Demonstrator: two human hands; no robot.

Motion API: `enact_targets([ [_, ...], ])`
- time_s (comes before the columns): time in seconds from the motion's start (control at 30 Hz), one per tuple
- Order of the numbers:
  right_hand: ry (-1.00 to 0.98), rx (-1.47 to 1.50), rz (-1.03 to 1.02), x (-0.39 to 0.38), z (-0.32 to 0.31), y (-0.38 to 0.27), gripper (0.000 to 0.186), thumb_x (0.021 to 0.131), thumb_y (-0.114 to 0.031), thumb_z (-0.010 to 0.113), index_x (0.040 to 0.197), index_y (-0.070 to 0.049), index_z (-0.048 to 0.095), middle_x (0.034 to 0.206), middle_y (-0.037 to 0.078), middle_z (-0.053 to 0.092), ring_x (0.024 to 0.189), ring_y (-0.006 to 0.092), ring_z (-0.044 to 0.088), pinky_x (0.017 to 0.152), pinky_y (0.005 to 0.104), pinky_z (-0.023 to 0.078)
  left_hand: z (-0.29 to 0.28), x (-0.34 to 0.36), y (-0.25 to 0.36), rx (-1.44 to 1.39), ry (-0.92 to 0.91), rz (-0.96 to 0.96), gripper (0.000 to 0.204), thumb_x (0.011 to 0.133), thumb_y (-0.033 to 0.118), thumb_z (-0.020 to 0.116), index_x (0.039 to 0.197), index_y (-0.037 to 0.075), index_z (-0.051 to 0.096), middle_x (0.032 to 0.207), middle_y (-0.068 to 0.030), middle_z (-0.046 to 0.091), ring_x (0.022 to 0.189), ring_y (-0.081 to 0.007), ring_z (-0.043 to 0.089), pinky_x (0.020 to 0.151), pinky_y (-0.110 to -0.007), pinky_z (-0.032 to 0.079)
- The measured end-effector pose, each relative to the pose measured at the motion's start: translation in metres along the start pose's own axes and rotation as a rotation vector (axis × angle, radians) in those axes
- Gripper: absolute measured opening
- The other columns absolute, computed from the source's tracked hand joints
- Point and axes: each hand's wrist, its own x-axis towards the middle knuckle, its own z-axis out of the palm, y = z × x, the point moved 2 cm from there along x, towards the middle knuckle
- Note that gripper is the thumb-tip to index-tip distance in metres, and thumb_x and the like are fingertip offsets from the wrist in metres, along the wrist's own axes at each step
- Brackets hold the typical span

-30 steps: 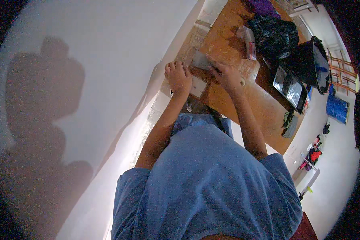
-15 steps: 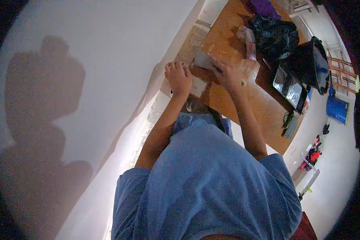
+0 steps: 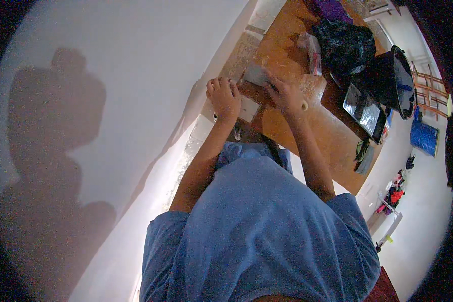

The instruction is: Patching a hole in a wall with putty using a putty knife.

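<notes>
Both my hands are over the near left end of an orange-brown wooden table (image 3: 332, 136). My left hand (image 3: 224, 98) has its fingers curled down beside a pale rectangular block (image 3: 248, 108); what lies under the fingertips is hidden. My right hand (image 3: 285, 95) has bent fingers closed at the right edge of a flat grey rectangular piece (image 3: 255, 75), whose kind I cannot make out. The grey piece lies just beyond the pale block, between the two hands. A small cream ring-shaped thing (image 3: 304, 105) shows beside my right wrist.
A white wall (image 3: 136, 75) runs close along the left. Farther right on the table are a clear plastic pack (image 3: 314, 55), a black plastic bag (image 3: 347, 45), a black bucket (image 3: 395, 83) and a dark shiny tray (image 3: 363, 110). A blue container (image 3: 424, 137) stands beyond the table.
My right hand has shifted slightly back toward me, and its fingers cover less of the grey piece. My left hand has barely moved.
</notes>
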Motion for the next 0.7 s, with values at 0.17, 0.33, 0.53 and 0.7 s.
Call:
enact_targets([
  [0.17, -0.115, -0.064, 0.003, -0.001, 0.015, 0.022, 0.046, 0.093, -0.034, 0.058, 0.138, -0.031, 0.05, 0.095, 0.016, 0.068, 0.084, 0.0361, 0.066, 0.072, 0.0462, 0.053, -0.001, 0.001, 0.006, 0.005, 0.028, 0.03, 0.022, 0.089, 0.021, 0.057, 0.102, 0.003, 0.058, 0.109, -0.0165, 0.054, 0.115, -0.0366, 0.044, 0.094, -0.052, 0.038],
  [0.33, -0.081, -0.026, 0.041, -0.002, -0.014, -0.021, 0.045, 0.093, -0.034, 0.057, 0.138, -0.029, 0.051, 0.095, 0.015, 0.068, 0.085, 0.0354, 0.066, 0.074, 0.0457, 0.053, -0.001, 0.002, -0.004, 0.001, -0.007, 0.002, 0.023, 0.091, 0.021, 0.054, 0.102, 0.002, 0.057, 0.109, -0.0168, 0.053, 0.114, -0.0365, 0.045, 0.094, -0.052, 0.038],
  [0.53, -0.033, -0.034, 0.012, -0.002, 0.013, 0.017, 0.043, 0.093, -0.032, 0.057, 0.136, -0.025, 0.053, 0.099, 0.015, 0.067, 0.086, 0.0359, 0.065, 0.075, 0.0457, 0.053, -0.001, 0.003, 0.006, 0.017, -0.011, 0.022, 0.024, 0.092, 0.022, 0.054, 0.103, 0.001, 0.057, 0.109, -0.0169, 0.053, 0.115, -0.0362, 0.045, 0.094, -0.052, 0.039],
  [0.7, 0.024, 0.037, -0.043, 0.0, -0.004, -0.006, 0.043, 0.092, -0.029, 0.058, 0.134, -0.024, 0.054, 0.099, 0.015, 0.067, 0.086, 0.0367, 0.065, 0.075, 0.0466, 0.052, 0.003, 0.002, -0.001, 0.059, 0.001, 0.019, 0.025, 0.092, 0.022, 0.054, 0.103, 0.001, 0.058, 0.109, -0.017, 0.054, 0.114, -0.0356, 0.045, 0.093, -0.051, 0.04],
])
